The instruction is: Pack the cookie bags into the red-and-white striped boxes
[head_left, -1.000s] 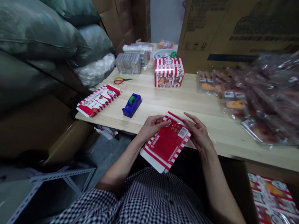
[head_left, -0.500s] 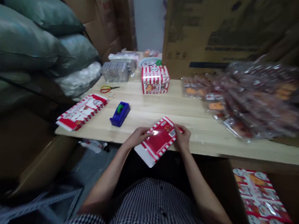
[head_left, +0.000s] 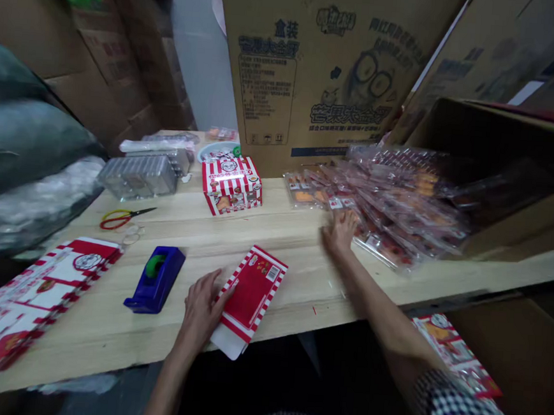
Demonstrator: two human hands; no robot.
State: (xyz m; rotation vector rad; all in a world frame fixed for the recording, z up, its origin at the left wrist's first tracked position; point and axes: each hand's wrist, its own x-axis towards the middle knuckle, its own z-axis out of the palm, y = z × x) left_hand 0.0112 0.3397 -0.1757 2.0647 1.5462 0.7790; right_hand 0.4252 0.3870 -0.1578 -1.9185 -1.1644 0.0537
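A flat red-and-white striped carton (head_left: 254, 292) lies on the table near the front edge, its white end flap over the edge. My left hand (head_left: 204, 307) rests at its left side, thumb on the carton's edge and fingers spread on the table. My right hand (head_left: 341, 233) is at the near left side of a pile of clear plastic packets (head_left: 392, 210); its fingers are apart over a packet and somewhat blurred. Whether they grip it does not show. Left of my left hand is a blue tape dispenser (head_left: 158, 284) with green tape.
An upright striped box (head_left: 233, 188) stands at the back. Scissors (head_left: 123, 218), clear plastic cases (head_left: 140, 174) and a stack of flat cartons (head_left: 34, 297) are on the left. Behind are big cardboard boxes (head_left: 274, 60); an open carton (head_left: 511, 219) stands right. More printed sheets (head_left: 457, 356) lie below the table.
My right hand has let go of the flat carton and reached right to the packets. The carton has come down onto the table beside my left hand. The view has turned right.
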